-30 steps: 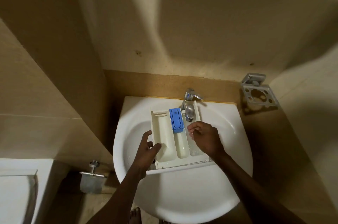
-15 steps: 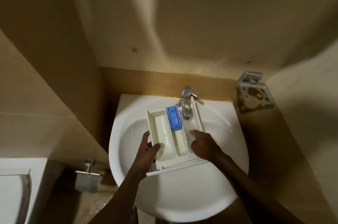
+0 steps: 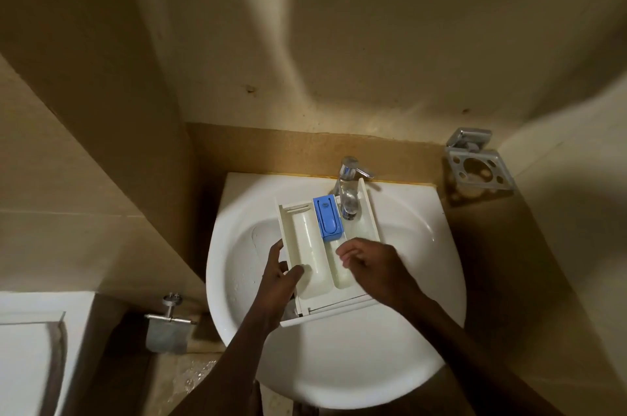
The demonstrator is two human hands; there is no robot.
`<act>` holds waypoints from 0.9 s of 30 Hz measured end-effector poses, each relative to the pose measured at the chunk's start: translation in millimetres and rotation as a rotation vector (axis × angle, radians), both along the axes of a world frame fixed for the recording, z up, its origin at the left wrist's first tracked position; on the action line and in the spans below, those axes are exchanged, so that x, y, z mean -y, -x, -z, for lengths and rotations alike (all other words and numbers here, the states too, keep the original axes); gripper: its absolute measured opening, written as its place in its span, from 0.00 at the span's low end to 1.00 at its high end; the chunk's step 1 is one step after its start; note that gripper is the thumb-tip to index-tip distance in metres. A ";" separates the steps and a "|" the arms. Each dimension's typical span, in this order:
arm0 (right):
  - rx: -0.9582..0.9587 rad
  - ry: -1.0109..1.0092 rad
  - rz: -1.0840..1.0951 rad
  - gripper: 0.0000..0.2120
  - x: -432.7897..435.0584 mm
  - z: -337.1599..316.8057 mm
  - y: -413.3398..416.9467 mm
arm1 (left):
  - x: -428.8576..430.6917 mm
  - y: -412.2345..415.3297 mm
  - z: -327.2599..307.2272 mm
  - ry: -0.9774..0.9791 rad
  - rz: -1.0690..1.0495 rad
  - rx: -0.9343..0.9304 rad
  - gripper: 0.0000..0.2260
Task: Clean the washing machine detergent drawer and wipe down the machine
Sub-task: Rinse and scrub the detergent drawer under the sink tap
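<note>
A metal paper holder [image 3: 167, 325] is mounted on the wall left of the sink [image 3: 339, 371]. The drawer [image 3: 307, 246] is found lying in the sink, tilted slightly to the left, with its far end under the tap [image 3: 349, 178] at the sink's back edge and its front panel towards the near rim. The left hand [image 3: 278, 283] is clamped on the drawer's left wall, the thumb inside the left compartment and the fingers outside it. A blue insert [image 3: 327, 217] is seated at the far end of the middle compartment, just left of the tap's spout. The right hand [image 3: 376, 266] is held over the near end of the middle and right compartments, its fingers curled in and holding nothing. A chrome toothbrush holder [image 3: 478, 166] is fixed to the wall beyond the sink's back right corner.
</note>
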State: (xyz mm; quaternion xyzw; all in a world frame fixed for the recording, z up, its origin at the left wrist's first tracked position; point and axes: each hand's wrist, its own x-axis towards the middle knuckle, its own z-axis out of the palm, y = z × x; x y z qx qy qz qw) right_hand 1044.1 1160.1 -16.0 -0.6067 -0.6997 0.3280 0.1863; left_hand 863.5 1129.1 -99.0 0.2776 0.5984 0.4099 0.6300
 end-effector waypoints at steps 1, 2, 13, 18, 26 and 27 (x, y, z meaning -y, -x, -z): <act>0.055 0.073 -0.095 0.10 6.2 1.3 8.9 | 0.8 -0.9 -1.0 -0.003 -0.001 -0.017 0.25; 0.131 0.196 -0.161 0.13 11.4 4.8 17.1 | 1.3 -1.8 -2.7 -0.011 -0.006 -0.040 0.25; -0.185 0.164 0.287 0.07 3.9 32.9 16.6 | 13.9 -14.3 -22.1 -0.082 -0.166 -0.282 0.26; 0.067 -0.312 0.324 0.12 -12.9 33.3 -15.3 | 16.8 -22.8 -22.2 -0.059 -0.181 -0.273 0.27; 0.113 0.423 0.140 0.19 -29.3 50.7 -38.3 | 13.3 -23.3 -23.8 -0.054 -0.149 -0.227 0.26; 0.152 0.402 0.111 0.18 -33.2 49.8 -39.0 | 11.6 -20.7 -22.7 -0.039 -0.137 -0.211 0.25</act>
